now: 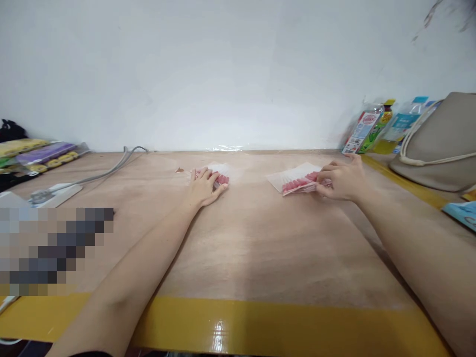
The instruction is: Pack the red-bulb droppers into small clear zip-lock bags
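Observation:
My left hand (206, 188) rests palm down with fingers spread on a clear packet holding a row of small pink pieces (223, 179), on the tabletop left of centre. The hand hides much of this packet. To the right, my right hand (340, 179) pinches the right end of a similar clear packet with pink pieces (295, 184) between thumb and fingers. Its whitish clear film fans out to the upper left, and its near edge looks slightly raised. What the pink pieces are is too small to tell.
Wood-patterned table (238, 248) edged with yellow tape (193, 322); white wall behind. At right are a drink carton (362, 131), a bottle (403, 124) and a beige bag (439, 144). At left lie a grey cable (107, 171), colourful packs (48, 152) and a pixelated area. A brownish scrap (179, 170) lies near my left hand.

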`<state>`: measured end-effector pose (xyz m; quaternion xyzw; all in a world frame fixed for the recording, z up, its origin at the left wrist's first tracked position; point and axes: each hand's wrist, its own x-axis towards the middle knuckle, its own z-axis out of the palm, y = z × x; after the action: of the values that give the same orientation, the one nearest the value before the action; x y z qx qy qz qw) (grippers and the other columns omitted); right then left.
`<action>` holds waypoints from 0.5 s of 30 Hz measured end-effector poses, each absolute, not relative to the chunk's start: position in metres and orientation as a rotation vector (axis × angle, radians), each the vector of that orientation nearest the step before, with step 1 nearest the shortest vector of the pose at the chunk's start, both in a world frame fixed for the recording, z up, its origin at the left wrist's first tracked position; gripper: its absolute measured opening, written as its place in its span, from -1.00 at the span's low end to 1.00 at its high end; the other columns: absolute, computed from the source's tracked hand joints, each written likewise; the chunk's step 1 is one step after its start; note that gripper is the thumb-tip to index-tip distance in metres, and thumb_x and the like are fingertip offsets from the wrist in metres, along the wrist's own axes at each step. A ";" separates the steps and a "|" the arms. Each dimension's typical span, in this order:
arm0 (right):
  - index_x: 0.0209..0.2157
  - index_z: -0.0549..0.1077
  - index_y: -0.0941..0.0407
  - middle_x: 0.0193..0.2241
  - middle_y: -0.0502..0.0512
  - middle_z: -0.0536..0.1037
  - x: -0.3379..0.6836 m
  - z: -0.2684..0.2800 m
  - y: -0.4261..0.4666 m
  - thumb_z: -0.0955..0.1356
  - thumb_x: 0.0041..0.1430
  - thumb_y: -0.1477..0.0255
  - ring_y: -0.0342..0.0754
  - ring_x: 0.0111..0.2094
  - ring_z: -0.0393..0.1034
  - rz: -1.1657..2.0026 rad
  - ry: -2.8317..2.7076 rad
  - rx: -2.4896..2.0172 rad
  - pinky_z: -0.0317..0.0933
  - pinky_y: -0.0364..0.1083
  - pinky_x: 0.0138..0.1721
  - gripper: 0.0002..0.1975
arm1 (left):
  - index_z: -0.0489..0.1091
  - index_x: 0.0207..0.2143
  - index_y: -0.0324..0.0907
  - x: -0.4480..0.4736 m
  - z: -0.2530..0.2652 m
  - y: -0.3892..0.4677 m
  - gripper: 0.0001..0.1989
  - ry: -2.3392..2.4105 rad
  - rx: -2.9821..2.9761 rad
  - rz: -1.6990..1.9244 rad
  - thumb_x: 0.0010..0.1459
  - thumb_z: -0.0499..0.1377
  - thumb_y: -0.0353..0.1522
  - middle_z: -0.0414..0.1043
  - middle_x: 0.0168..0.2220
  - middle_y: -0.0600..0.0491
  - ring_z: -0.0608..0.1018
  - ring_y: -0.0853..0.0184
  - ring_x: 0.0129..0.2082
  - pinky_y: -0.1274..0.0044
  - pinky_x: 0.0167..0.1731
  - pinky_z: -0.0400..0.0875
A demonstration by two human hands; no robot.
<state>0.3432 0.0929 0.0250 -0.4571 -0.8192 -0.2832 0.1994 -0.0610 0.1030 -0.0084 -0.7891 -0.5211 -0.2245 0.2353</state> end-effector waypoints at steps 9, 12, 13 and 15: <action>-0.55 0.46 0.12 -0.46 0.08 0.55 0.283 0.020 0.086 0.27 0.09 0.26 -0.04 -0.35 0.36 -0.578 -2.201 -1.160 -0.08 0.04 -0.07 -0.72 | 0.39 -0.10 -0.20 -0.021 -0.009 0.083 -0.56 -1.292 -2.480 -0.716 0.12 0.08 -0.08 0.38 -0.33 -0.05 0.45 0.16 -0.24 0.20 -0.07 0.25; -0.44 0.48 0.12 -0.39 0.07 0.54 0.252 0.014 0.084 0.29 0.09 0.33 -0.06 -0.29 0.36 -0.440 -2.335 -0.987 -0.04 -0.02 -0.14 -0.81 | 0.36 -0.04 -0.20 -0.006 -0.013 0.075 -0.58 -1.271 -2.551 -0.766 0.10 0.13 -0.16 0.36 -0.32 -0.03 0.46 0.22 -0.28 0.38 -0.25 0.38; -0.40 0.48 0.12 -0.34 0.08 0.53 0.243 0.013 0.084 0.31 0.07 0.30 -0.05 -0.27 0.36 -0.412 -2.406 -0.928 -0.04 -0.03 -0.16 -0.81 | 0.36 -0.04 -0.19 -0.003 -0.014 0.074 -0.59 -1.254 -2.569 -0.772 0.11 0.13 -0.18 0.35 -0.32 -0.02 0.46 0.25 -0.30 0.42 -0.27 0.39; -0.34 0.49 0.12 -0.29 0.10 0.52 0.231 0.012 0.084 0.32 0.05 0.26 -0.04 -0.25 0.34 -0.412 -2.516 -0.843 -0.04 -0.04 -0.19 -0.76 | 0.36 -0.05 -0.17 0.001 -0.014 0.072 -0.64 -1.217 -2.607 -0.793 0.13 0.13 -0.22 0.35 -0.31 0.01 0.46 0.30 -0.30 0.47 -0.27 0.39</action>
<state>0.2307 0.0841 0.0121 -0.3058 -0.9127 -0.1495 0.2261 0.0006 0.0724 -0.0143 -0.8709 -0.4064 -0.2650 0.0786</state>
